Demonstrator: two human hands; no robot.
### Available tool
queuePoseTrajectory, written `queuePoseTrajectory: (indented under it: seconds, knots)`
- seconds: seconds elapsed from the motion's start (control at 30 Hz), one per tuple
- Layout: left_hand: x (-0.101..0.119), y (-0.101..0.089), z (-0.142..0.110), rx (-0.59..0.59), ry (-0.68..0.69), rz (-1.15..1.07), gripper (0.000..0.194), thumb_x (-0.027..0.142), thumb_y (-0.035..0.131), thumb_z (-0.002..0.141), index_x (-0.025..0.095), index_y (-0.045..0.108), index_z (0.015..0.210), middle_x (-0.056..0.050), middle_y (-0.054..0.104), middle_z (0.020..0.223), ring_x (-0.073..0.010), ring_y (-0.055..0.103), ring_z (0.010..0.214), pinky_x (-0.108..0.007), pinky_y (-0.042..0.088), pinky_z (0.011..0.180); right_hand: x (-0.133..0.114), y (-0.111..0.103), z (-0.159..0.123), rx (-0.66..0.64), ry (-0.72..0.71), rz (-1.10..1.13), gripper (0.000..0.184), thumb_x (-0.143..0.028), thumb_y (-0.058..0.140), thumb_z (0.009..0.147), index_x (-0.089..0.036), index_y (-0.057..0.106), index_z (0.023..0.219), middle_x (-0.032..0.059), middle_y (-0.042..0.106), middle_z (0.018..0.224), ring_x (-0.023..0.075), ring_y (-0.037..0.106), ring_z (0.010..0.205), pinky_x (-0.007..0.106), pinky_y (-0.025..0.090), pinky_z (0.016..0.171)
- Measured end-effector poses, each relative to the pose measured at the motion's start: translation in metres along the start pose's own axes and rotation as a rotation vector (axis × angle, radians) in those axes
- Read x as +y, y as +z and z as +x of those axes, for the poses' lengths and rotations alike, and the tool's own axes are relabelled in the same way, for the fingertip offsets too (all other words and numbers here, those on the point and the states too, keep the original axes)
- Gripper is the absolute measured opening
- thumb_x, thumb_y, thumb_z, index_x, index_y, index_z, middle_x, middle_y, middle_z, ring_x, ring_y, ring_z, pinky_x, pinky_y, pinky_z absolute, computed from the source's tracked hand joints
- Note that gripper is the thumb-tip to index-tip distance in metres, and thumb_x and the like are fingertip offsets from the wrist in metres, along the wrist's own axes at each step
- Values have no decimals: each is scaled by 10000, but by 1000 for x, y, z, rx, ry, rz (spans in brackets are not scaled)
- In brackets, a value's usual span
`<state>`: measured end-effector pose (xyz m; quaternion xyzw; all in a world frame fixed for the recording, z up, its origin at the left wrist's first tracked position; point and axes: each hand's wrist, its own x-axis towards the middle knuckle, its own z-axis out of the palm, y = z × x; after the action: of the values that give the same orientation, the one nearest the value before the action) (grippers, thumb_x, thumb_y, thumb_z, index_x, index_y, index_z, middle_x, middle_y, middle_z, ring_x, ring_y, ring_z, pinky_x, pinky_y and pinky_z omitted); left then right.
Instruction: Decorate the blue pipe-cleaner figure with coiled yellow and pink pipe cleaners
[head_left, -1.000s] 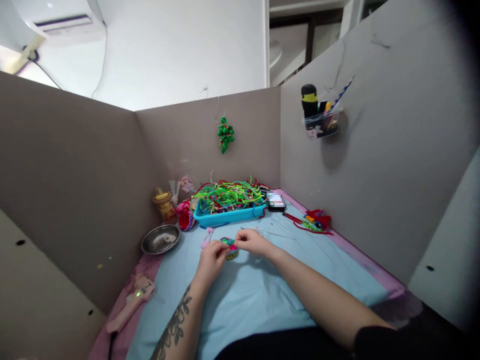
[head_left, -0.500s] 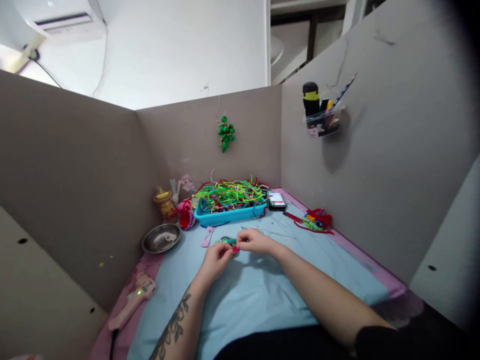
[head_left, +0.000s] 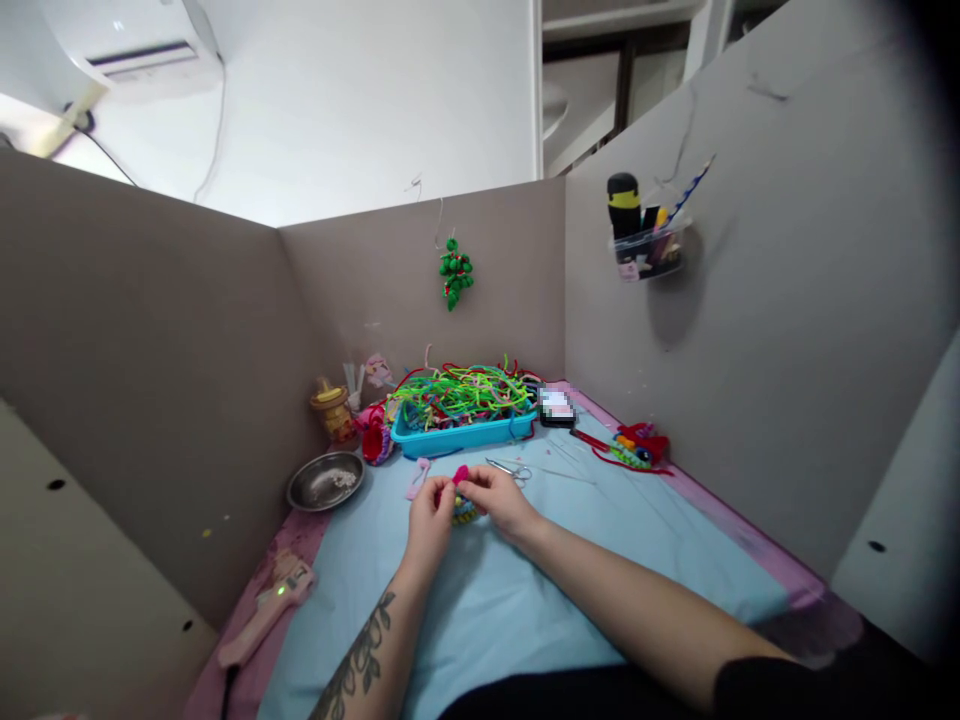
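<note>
A small multicoloured crocheted piece [head_left: 465, 511] is held between my two hands over the blue cloth. Its magenta part [head_left: 460, 475] sticks up between the fingertips, while yellow and bluish parts show below. My left hand [head_left: 430, 508] pinches it from the left, thumb and fingers closed. From the other side my right hand [head_left: 497, 497] is closed on it too, with its fingertips close to those of the left. Just beyond the right hand lie scissors [head_left: 519, 471]. A pink flat plastic-looking piece [head_left: 417, 479] rests past the left hand.
A blue tray [head_left: 465, 437] heaped with coloured cords stands at the back. On the left are a metal bowl [head_left: 307, 490] with small white bits and a pink glue gun [head_left: 262, 622] with a lit green light. A phone [head_left: 556, 407] and a colourful yarn item [head_left: 636, 446] lie right. Grey panels enclose the table.
The crocheted piece has been turned, so the magenta part now points up instead of down. My hands have shifted slightly and the right one has come lower, uncovering the scissors.
</note>
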<state>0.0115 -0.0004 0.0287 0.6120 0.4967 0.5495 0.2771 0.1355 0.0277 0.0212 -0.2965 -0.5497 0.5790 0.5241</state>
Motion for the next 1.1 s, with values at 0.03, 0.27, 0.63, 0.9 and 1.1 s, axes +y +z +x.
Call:
queuePoseTrajectory:
  seconds: [0.03, 0.27, 0.63, 0.9, 1.1]
  knots:
    - [0, 1, 0, 1, 4, 0, 230, 370, 517, 772, 151, 546, 708, 15, 518, 624, -121, 479, 592, -227, 391, 568, 0, 2, -1, 37, -5, 10, 304, -421, 679, 620, -139, 569, 642, -59, 442, 495, 55, 322, 439, 199, 229, 428]
    - [-5, 4, -2, -16, -14, -26, 212, 339, 555, 753, 133, 602, 769, -28, 615, 699, -146, 553, 655, -252, 440, 624, 0, 0, 1, 140, 23, 88, 288, -400, 683, 586, -154, 542, 634, -63, 429, 503, 58, 310, 448, 202, 209, 424]
    - [-2, 2, -6, -59, 85, 157, 199, 307, 532, 779, 143, 612, 699, -7, 592, 626, -131, 527, 590, -236, 408, 562, 7, -10, 9, 39, -153, -381, 161, -294, 485, 748, -178, 458, 640, -35, 435, 601, 110, 401, 591, 225, 316, 554]
    - [-12, -6, -4, -97, 255, 375, 119, 229, 530, 784, 177, 634, 761, -34, 632, 741, -166, 573, 706, -280, 438, 661, -2, -19, 9, -60, -247, -1005, 134, -156, 433, 816, -161, 500, 701, 24, 531, 737, 149, 470, 741, 246, 328, 652]
    - [-15, -11, -1, -139, 245, 452, 133, 164, 557, 751, 190, 636, 854, -42, 668, 826, -187, 598, 771, -310, 449, 721, -11, -24, 2, -272, -179, -1268, 152, -200, 437, 856, -148, 580, 868, 83, 608, 874, 185, 551, 818, 259, 359, 675]
